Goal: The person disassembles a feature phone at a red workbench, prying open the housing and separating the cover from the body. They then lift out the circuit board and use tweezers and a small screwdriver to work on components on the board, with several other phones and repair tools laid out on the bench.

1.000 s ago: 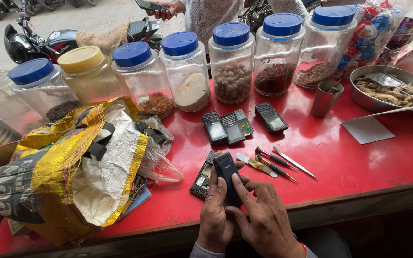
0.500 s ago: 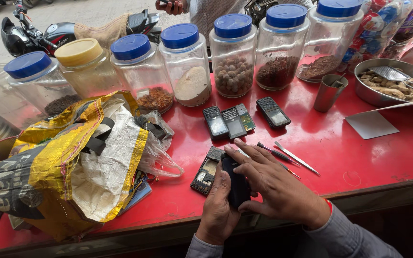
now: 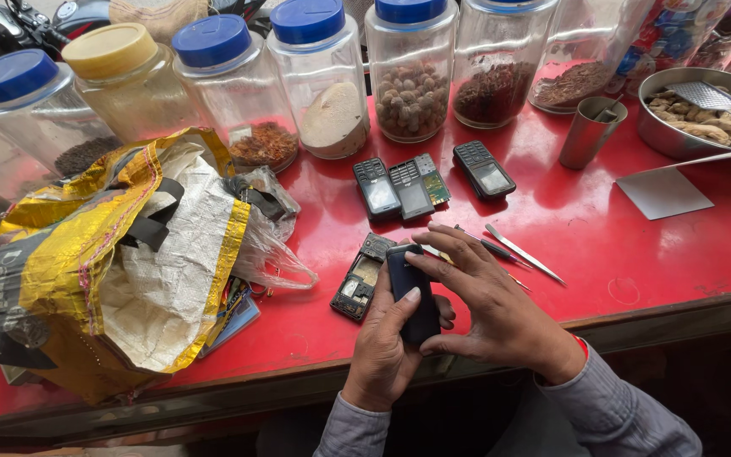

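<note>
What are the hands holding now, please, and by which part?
A dark phone: left hand grips its lower body, right hand pinches its top end.

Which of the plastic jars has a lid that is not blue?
The second jar from the left: its lid is yellow, while every other visible lid is blue.

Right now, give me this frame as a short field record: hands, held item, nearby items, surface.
left hand: left hand cradles the dark phone from below, thumb on its side
right hand: right hand over the phone, fingertips on its top edge
held item: dark phone, upright, in both hands
beside it: opened phone with its insides showing, flat on the counter
further back: three phones side by side, another phone apart
tools: thin metal tools right of the hands
left side: yellow woven bag
surface: red counter
</note>
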Motion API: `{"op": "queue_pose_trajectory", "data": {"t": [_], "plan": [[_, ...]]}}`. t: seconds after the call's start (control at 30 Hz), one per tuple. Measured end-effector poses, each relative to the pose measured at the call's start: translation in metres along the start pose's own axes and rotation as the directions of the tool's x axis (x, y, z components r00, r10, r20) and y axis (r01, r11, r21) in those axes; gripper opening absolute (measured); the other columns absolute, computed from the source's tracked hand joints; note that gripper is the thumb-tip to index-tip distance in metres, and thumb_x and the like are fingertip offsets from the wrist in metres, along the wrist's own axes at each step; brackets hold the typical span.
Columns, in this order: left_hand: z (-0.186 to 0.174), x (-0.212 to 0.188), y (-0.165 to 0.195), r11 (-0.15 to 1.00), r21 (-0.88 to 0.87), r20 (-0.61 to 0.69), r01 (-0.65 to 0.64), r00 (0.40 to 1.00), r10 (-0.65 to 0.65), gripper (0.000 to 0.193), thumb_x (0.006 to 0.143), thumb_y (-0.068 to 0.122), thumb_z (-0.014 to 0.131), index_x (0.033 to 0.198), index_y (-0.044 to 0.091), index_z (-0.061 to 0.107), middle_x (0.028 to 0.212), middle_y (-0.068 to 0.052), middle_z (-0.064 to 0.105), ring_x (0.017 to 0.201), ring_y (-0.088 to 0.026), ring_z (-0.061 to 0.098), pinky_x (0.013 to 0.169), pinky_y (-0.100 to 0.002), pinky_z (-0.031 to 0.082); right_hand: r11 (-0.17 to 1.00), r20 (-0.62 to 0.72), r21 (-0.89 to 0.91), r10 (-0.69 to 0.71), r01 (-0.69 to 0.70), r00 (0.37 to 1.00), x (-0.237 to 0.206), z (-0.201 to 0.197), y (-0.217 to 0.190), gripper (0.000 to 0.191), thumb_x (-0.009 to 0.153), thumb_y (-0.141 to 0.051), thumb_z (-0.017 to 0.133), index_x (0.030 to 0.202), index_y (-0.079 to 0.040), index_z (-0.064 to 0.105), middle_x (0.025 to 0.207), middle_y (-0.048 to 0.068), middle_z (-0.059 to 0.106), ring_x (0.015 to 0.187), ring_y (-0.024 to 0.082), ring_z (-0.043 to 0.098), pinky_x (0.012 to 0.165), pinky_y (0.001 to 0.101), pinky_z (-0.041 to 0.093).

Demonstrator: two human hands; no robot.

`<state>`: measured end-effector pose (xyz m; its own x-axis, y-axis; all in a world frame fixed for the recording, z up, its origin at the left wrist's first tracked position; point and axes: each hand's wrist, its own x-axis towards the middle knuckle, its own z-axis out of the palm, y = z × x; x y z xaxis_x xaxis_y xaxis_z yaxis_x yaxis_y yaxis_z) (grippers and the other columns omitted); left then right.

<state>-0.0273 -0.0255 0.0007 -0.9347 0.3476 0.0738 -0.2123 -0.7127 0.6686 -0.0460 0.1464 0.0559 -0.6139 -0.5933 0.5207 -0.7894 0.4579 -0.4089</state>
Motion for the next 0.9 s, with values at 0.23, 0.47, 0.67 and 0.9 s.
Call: {"op": "queue_pose_trajectory", "data": {"t": [0.23,0.47,0.67,0.9], "plan": [[0.0,-0.001,-0.001,0.998,0.057,0.029,-0.003,1.0,0.001,0.059,0.106,0.019,0.047,0.16,0.017,0.024,0.102,-0.014,0.063,0.091,-0.019,0.066,0.072,-0.03,0.057,1.0,-0.041,-0.008,0.002,-0.003,0.999,-0.005,0.001,0.0,0.095,0.058,-0.03,0.094,0.142,-0.013,0.052,0.162,0.018,0.034,0.151,0.039,0.03,0.121,0.0517,0.03],[0.0,-0.002,-0.003,0.996,0.086,0.035,-0.008,0.999,0.005,0.059,0.107,0.022,0.046,0.161,0.018,0.022,0.108,-0.013,0.064,0.093,-0.018,0.068,0.068,-0.027,0.053,0.998,-0.056,0.057,0.018,-0.015,0.998,-0.002,0.002,0.002,0.093,0.055,-0.026,0.095,0.137,-0.013,0.055,0.155,0.014,0.046,0.147,0.036,0.04,0.121,0.0509,0.032],[0.002,0.001,-0.008,0.993,0.102,0.02,-0.065,0.998,0.064,0.05,0.109,0.024,0.046,0.155,0.012,0.03,0.123,-0.013,0.061,0.094,-0.019,0.069,0.066,-0.027,0.058,0.987,-0.103,0.12,0.119,-0.106,0.988,-0.002,0.006,-0.003,0.097,0.05,-0.016,0.093,0.138,-0.011,0.052,0.147,0.011,0.053,0.138,0.033,0.052,0.111,0.0439,0.049],[0.005,0.003,-0.011,0.979,0.184,-0.008,-0.087,0.996,0.09,0.047,0.108,0.024,0.046,0.151,0.008,0.037,0.126,-0.013,0.061,0.086,-0.018,0.07,0.062,-0.027,0.059,0.941,-0.098,0.295,0.205,-0.169,0.974,-0.001,0.005,-0.007,0.1,0.056,-0.012,0.091,0.144,-0.006,0.046,0.137,0.016,0.049,0.131,0.029,0.055,0.1,0.0383,0.054]]}}
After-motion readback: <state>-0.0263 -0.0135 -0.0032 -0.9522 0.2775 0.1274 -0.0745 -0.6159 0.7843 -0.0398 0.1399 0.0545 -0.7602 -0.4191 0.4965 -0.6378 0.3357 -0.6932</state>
